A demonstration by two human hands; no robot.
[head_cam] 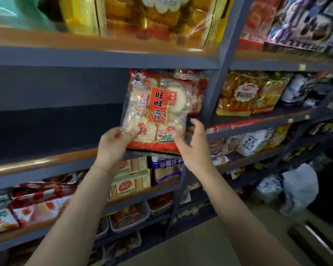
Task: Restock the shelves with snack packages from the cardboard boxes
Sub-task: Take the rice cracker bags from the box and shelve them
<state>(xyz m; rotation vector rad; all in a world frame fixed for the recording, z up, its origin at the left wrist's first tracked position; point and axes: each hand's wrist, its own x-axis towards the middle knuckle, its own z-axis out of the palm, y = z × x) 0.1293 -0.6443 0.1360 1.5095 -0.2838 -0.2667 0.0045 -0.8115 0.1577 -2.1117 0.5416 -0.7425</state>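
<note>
A clear and red pack of white rice crackers [158, 110] stands upright at the front of the middle shelf [40, 164]. My left hand [115, 144] pinches its lower left corner, thumb on the front. My right hand [194, 146] is at the pack's lower right edge with fingers spread and relaxed; whether it touches the pack is unclear. More packs of the same kind [198, 93] stand right behind it, partly hidden. No cardboard box is in view.
The middle shelf's left part is dark and bare. A blue upright post [217, 77] stands right of the packs. Snack bags [244, 93] fill the right-hand bay. Boxed biscuits [131, 179] sit on the shelf below. A white plastic bag [300, 187] lies on the floor.
</note>
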